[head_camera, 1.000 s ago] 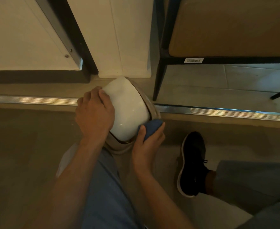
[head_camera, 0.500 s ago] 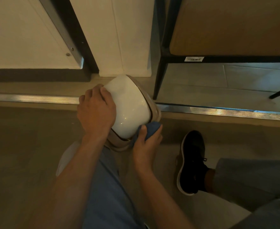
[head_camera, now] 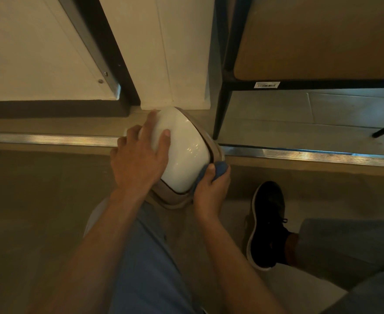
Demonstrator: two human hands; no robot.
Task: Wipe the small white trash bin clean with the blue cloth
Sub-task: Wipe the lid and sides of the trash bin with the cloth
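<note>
On the floor (head_camera: 39, 211), against the metal threshold strip (head_camera: 50, 139) that runs from its left edge to its right, the left hand (head_camera: 138, 159) lies flat on the small white trash bin (head_camera: 182, 155), its grip spread: the fingers are straight and fanned over the bin's left flank, one fingertip high near the top end and the thumb resting on the white surface. The bin is tipped off upright, its long axis slanting from the lower near end by the person's knee up and away toward the white wall panel (head_camera: 163, 53), with the rounded white end pointing at the camera and slightly left. Its body is smooth, glossy and domed, with small bright reflections on the right side; a beige band (head_camera: 211, 143) runs along its right edge and curves round its near end, a dark seam between band and white shell. Which end is the opening cannot be told from here. At the bin's lower right the right hand (head_camera: 211, 189) has its grip curled round the blue cloth (head_camera: 220, 169), bunched into a wad and pressed against the beige band, thumb on top of the cloth. Just right of that hand a black shoe (head_camera: 268, 223) with a white sole stands on the floor, and beyond the strip a black table leg (head_camera: 220, 109) stands near the bin's far right side.
</note>
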